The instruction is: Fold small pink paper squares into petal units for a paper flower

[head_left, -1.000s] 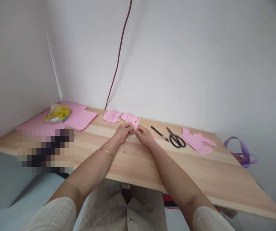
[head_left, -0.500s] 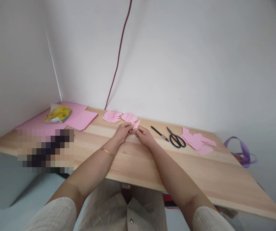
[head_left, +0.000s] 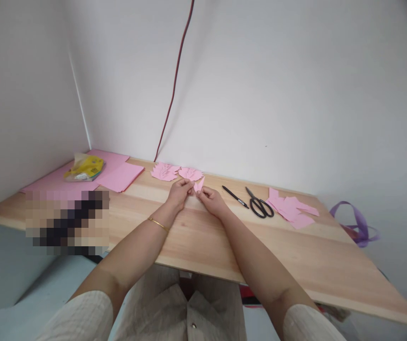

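Observation:
My left hand (head_left: 180, 194) and my right hand (head_left: 212, 200) meet over the middle of the wooden table (head_left: 203, 237). Both pinch one small folded pink paper piece (head_left: 199, 185), whose tip sticks up between the fingertips. A gold bangle (head_left: 157, 223) sits on my left wrist. Just behind the hands lie two small heaps of folded pink pieces (head_left: 176, 172).
A black pen (head_left: 235, 196) and black scissors (head_left: 259, 204) lie right of my hands, with loose pink paper squares (head_left: 291, 208) beyond them. Pink sheets (head_left: 118, 176) and a yellow packet (head_left: 84, 169) are at the far left. A purple ribbon (head_left: 358, 222) hangs off the right edge.
The pink piece has turned a little between my fingers and its tip now sits lower and nearer my left hand. My arms have hardly moved.

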